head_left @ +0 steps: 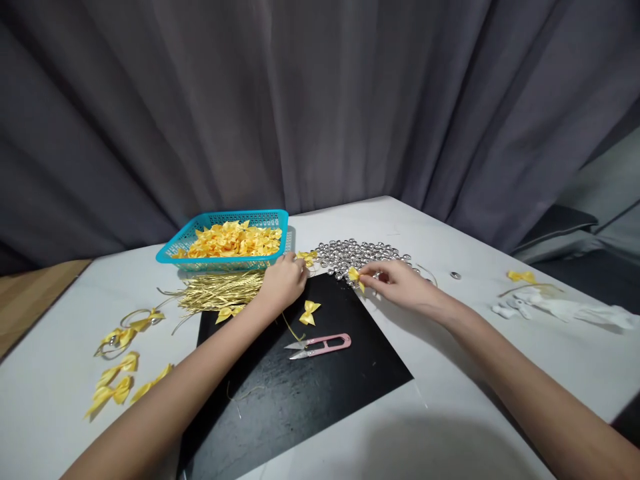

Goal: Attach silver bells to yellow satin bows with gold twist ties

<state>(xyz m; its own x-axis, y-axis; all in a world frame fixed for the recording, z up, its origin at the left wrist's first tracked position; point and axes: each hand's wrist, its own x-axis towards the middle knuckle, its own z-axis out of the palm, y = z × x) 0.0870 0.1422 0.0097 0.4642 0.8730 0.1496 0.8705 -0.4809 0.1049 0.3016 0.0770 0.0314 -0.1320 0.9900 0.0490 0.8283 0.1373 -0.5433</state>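
Observation:
My right hand (395,281) pinches a small yellow ribbon bow (355,277) at the near edge of a heap of silver bells (360,255). My left hand (283,279) is curled closed just in front of the teal basket (273,217), by another yellow bow (307,257); a thin gold wire trails from under it, but what its fingers hold is hidden. One more yellow bow (309,312) lies on the black mat (300,393) between my hands. Pink thread snips (320,345) lie on the mat below it.
The teal basket is full of yellow bows. A bundle of gold wire ties (220,291) lies in front of it. Finished bows with rings (123,333) lie at the left of the white table (500,347). White pieces (560,308) and a yellow bow (521,276) lie at right. Grey curtain behind.

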